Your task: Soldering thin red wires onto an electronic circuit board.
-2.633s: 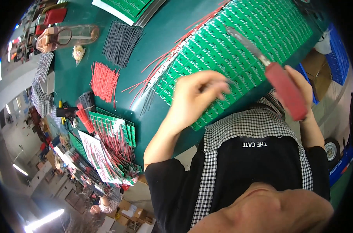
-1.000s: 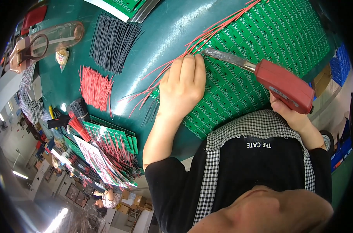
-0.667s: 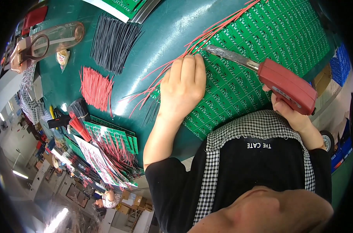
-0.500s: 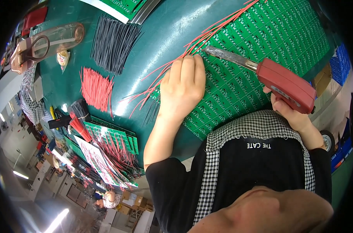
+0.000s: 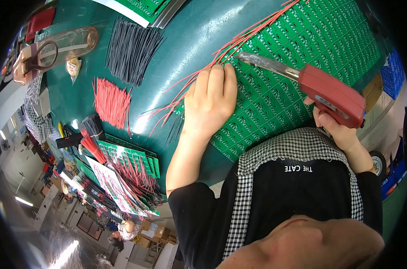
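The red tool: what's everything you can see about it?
The red tool has a plastic-looking body and a metal shaft, shiny near the body, greyer toward the tip. The right hand grips it. It points leftward over the green circuit boards, near the left hand; whether its tip touches the boards is unclear.

bottle [image 5: 80, 41] left, boards [image 5: 302, 67] right (wires [image 5: 134, 51] between)

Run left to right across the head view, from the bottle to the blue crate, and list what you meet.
Clear bottle → pile of dark wires → left hand → red soldering gun → blue crate.
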Demonstrator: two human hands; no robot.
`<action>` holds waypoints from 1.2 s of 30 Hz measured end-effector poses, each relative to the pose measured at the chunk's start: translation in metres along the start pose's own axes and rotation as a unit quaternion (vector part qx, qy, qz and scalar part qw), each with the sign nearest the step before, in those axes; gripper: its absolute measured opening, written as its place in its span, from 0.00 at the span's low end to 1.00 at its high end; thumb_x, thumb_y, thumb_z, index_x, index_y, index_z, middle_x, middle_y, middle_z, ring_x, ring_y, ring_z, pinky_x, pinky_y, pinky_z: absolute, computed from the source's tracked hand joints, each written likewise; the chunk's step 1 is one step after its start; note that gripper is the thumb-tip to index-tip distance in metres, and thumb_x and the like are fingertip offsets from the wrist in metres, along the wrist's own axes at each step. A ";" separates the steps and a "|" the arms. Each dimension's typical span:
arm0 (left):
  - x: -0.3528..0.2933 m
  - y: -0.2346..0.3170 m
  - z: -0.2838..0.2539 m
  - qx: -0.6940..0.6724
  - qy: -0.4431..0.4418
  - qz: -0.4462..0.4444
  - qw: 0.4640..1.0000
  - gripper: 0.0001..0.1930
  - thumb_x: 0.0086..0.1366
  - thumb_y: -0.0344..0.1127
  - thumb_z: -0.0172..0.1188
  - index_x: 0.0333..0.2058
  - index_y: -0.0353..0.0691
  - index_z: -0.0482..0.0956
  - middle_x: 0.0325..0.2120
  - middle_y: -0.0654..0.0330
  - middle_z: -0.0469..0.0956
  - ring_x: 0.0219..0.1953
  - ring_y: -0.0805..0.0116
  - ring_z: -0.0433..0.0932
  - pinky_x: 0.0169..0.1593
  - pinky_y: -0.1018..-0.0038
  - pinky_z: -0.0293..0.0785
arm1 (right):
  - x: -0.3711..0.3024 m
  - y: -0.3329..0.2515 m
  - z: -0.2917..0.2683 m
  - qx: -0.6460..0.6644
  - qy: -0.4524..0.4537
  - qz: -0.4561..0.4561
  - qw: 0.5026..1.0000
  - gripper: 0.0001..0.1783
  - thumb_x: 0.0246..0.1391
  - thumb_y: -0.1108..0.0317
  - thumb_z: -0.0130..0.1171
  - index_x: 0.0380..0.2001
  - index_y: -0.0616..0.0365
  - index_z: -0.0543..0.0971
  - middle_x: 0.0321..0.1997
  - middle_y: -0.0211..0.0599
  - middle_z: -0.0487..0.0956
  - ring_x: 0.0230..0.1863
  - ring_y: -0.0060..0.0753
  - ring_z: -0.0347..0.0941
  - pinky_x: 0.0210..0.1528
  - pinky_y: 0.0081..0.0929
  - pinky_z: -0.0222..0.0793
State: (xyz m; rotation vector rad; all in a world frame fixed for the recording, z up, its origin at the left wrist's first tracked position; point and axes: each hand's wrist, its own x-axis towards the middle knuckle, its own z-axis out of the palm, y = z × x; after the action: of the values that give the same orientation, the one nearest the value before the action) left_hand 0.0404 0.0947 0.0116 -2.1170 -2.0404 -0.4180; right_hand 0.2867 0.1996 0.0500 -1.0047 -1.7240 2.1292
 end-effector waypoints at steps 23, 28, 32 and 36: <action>0.017 -0.001 0.002 -0.007 0.021 0.040 0.999 0.12 0.43 0.28 0.55 0.31 0.35 0.74 0.25 0.62 0.70 0.26 0.72 0.71 0.25 0.80 0.68 | 0.005 -0.002 -0.003 0.056 0.080 -0.019 0.995 0.20 0.47 0.73 0.56 0.45 0.62 0.70 0.37 0.36 0.75 0.22 0.15 0.64 0.23 0.12 0.62; 0.019 -0.002 0.011 -0.001 0.024 0.038 0.999 0.12 0.42 0.28 0.55 0.31 0.35 0.74 0.25 0.62 0.70 0.26 0.72 0.71 0.24 0.80 0.68 | 0.006 -0.001 -0.002 0.052 0.083 0.005 0.995 0.16 0.46 0.71 0.59 0.40 0.61 0.73 0.32 0.31 0.75 0.23 0.14 0.66 0.23 0.13 0.63; 0.020 -0.001 0.010 0.005 0.022 0.041 0.999 0.13 0.43 0.28 0.54 0.31 0.35 0.73 0.25 0.61 0.69 0.26 0.72 0.70 0.23 0.81 0.68 | 0.004 -0.001 -0.007 -0.015 0.050 0.014 0.999 0.25 0.49 0.63 0.56 0.47 0.68 0.65 0.31 0.37 0.70 0.20 0.18 0.62 0.21 0.16 0.60; 0.021 -0.001 0.011 0.012 0.023 0.038 0.999 0.13 0.43 0.28 0.54 0.31 0.34 0.73 0.25 0.61 0.69 0.26 0.72 0.70 0.24 0.80 0.68 | 0.003 0.002 -0.010 -0.041 0.055 0.014 0.998 0.26 0.49 0.63 0.56 0.47 0.68 0.65 0.27 0.34 0.69 0.20 0.18 0.62 0.21 0.16 0.59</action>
State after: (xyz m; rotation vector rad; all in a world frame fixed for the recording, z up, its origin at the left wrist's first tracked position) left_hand 0.0406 0.1178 0.0074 -2.1420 -1.9247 -0.4231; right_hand 0.2910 0.2085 0.0464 -1.1515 -1.7667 1.9944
